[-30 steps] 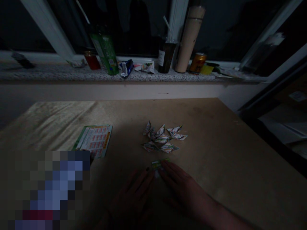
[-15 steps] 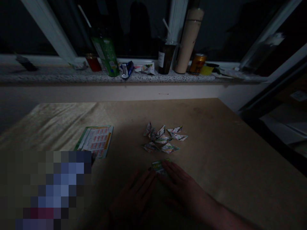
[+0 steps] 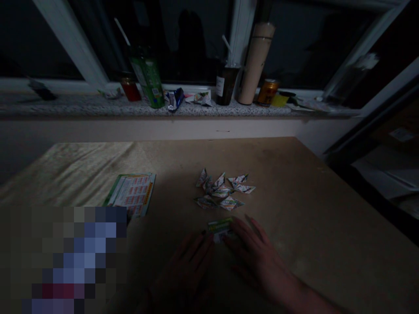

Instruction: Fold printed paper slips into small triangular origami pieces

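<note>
A small piece of printed green paper (image 3: 220, 227) lies flat on the brown table (image 3: 294, 196) near its front. My left hand (image 3: 188, 266) lies flat with its fingertips pressing the paper's left edge. My right hand (image 3: 258, 255) rests with fingers spread, its fingertips on the paper's right part. Just beyond the paper sits a cluster of several small folded paper shapes (image 3: 222, 192). The scene is very dim.
A printed green-edged sheet (image 3: 132, 194) lies on the table at the left, next to a blurred-out patch. The stone window sill (image 3: 81, 104) behind holds a green bottle (image 3: 149, 80), a red jar (image 3: 130, 89), a dark cup with a straw (image 3: 225, 83), a tall beige flask (image 3: 253, 61) and a can (image 3: 266, 92).
My right hand's fingers have spread wider over the paper. The view has tilted slightly; the folded shapes and the sheet have not moved.
</note>
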A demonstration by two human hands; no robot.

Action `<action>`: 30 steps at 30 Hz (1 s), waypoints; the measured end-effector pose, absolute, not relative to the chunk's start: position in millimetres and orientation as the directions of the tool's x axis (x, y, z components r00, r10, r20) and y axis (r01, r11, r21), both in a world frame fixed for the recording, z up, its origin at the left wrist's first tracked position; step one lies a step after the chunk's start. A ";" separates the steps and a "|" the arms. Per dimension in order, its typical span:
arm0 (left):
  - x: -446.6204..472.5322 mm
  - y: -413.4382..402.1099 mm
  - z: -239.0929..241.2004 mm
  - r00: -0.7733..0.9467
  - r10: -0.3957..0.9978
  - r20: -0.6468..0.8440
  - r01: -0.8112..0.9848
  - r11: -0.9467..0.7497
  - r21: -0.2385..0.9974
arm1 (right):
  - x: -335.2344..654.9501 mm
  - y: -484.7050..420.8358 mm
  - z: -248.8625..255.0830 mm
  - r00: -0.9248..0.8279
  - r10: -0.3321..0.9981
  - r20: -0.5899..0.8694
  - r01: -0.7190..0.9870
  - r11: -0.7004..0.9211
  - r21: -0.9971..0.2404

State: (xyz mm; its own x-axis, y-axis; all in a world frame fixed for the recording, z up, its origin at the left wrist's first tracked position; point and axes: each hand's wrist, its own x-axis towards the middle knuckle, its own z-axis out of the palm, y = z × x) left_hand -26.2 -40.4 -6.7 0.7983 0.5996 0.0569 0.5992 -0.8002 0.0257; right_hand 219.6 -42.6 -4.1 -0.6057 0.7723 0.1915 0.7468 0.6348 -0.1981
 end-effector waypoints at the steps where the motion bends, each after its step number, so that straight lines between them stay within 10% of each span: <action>1: -25.9 -40.9 -6.6 0.794 0.605 0.061 0.604 -0.796 0.028 | 221.1 -43.1 -4.3 -0.600 0.774 0.203 0.751 0.632 -0.193; 21: -18.2 -42.4 -11.1 0.755 0.634 0.170 0.639 -0.768 0.025 | 228.2 -47.1 -12.6 -0.561 0.754 0.340 0.790 0.611 -0.051; 30: -13.1 -44.0 -16.0 0.771 0.594 0.229 0.585 -0.803 0.113 | 222.8 -43.4 -2.6 -0.688 0.718 0.105 0.663 0.681 -0.311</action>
